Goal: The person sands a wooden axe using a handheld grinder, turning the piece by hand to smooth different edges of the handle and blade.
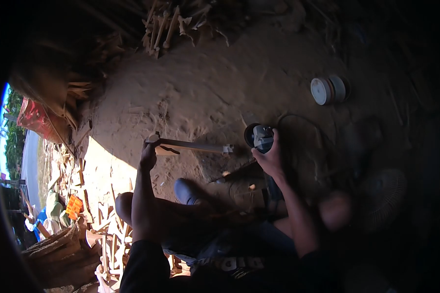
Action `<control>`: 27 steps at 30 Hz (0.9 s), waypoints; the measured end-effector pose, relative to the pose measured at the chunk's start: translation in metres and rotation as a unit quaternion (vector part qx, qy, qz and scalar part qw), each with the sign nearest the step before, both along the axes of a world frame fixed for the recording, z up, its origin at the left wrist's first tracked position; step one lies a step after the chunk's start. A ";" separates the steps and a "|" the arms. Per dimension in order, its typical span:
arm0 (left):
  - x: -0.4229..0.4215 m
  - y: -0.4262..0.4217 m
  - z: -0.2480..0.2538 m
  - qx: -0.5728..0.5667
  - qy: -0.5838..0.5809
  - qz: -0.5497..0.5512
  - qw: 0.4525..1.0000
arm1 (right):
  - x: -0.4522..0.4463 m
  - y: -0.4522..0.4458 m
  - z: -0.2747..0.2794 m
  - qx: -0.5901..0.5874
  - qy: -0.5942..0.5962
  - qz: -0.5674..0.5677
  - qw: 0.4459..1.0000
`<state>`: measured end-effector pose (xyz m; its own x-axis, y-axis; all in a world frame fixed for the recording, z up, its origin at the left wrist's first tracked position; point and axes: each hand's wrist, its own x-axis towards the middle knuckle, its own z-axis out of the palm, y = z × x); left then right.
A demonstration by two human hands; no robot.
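Note:
My left hand [148, 155] is closed around one end of a long, thin wooden piece [195, 146]. The piece points right across the dirt floor and ends in a blocky, pale tip. In my right hand [271, 160] is a power tool with a round dark head, which looks like an angle grinder [263, 138]. Its head sits to the right of the wood's tip, with a gap between them. Shadow hides part of the tool's body and my right fingers. A dark cord [298, 116] curves away behind the tool.
A pale cylindrical can [327, 90] lies at the upper right. Wooden sticks [164, 29] are piled at the top. Sunlit wood scraps [110, 244] and a red sack [43, 119] lie left. A round wire guard [388, 195] shows dimly at right. My shoe [185, 190] rests below the wood.

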<state>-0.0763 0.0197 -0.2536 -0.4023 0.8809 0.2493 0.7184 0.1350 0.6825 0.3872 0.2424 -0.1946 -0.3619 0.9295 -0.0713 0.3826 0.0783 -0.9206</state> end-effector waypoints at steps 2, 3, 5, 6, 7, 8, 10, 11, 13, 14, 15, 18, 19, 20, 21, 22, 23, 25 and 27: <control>-0.010 -0.040 -0.040 -0.031 0.200 -0.088 0.975 | 0.001 0.002 0.033 -0.055 0.042 -0.013 0.998; -0.010 -0.056 -0.061 -0.044 0.200 -0.086 0.975 | 0.001 0.004 0.036 -0.046 0.053 -0.017 0.997; 0.004 -0.066 -0.083 -0.277 0.070 -0.056 0.957 | 0.003 0.008 0.029 0.008 0.067 -0.023 0.997; 0.021 -0.050 -0.086 -0.242 -0.283 0.271 0.888 | 0.003 0.010 0.024 0.053 0.071 -0.026 0.996; 0.036 -0.036 -0.100 -0.149 -0.572 0.531 0.607 | 0.003 0.010 0.026 0.062 0.071 -0.025 0.995; 0.040 -0.028 -0.103 -0.154 -0.630 0.511 0.563 | 0.005 0.011 0.027 0.070 0.069 -0.022 0.995; 0.065 -0.009 -0.105 -0.094 -0.684 0.495 0.528 | 0.006 0.010 0.034 0.069 0.064 -0.015 0.995; 0.095 0.011 -0.103 -0.029 -0.680 0.498 0.537 | 0.007 0.010 0.040 0.061 0.059 -0.011 0.996; 0.119 0.031 -0.113 0.078 -0.719 0.443 0.530 | 0.007 0.008 0.047 0.053 0.042 0.002 0.998; 0.121 0.038 -0.117 0.110 -0.726 0.402 0.547 | 0.007 0.008 0.049 0.056 0.031 0.007 0.998; 0.123 0.050 -0.122 0.141 -0.731 0.358 0.563 | 0.008 0.009 0.051 0.060 0.019 0.010 0.998; 0.129 0.074 -0.091 0.160 -0.701 0.318 0.617 | 0.009 0.007 0.055 0.079 -0.014 0.006 0.997; 0.124 0.076 -0.091 0.147 -0.701 0.328 0.616 | 0.010 0.004 0.060 0.006 0.043 0.007 0.999; 0.117 0.078 -0.090 0.135 -0.698 0.346 0.612 | 0.010 0.002 0.068 -0.067 0.101 0.007 0.993; 0.107 0.078 -0.087 0.147 -0.695 0.354 0.608 | 0.007 0.001 0.070 -0.073 0.123 0.003 0.990; 0.100 0.074 -0.084 0.202 -0.716 0.306 0.594 | 0.005 0.001 0.072 -0.078 0.145 -0.001 0.986; 0.097 0.071 -0.063 0.268 -0.754 0.219 0.558 | 0.006 0.001 0.069 -0.018 0.130 -0.011 0.991; 0.093 0.071 -0.007 0.351 -0.784 -0.005 0.512 | 0.007 0.004 0.067 0.055 0.107 -0.021 0.993; 0.110 0.081 0.059 0.403 -0.711 -0.112 0.566 | 0.009 0.004 0.073 0.071 0.089 -0.018 0.993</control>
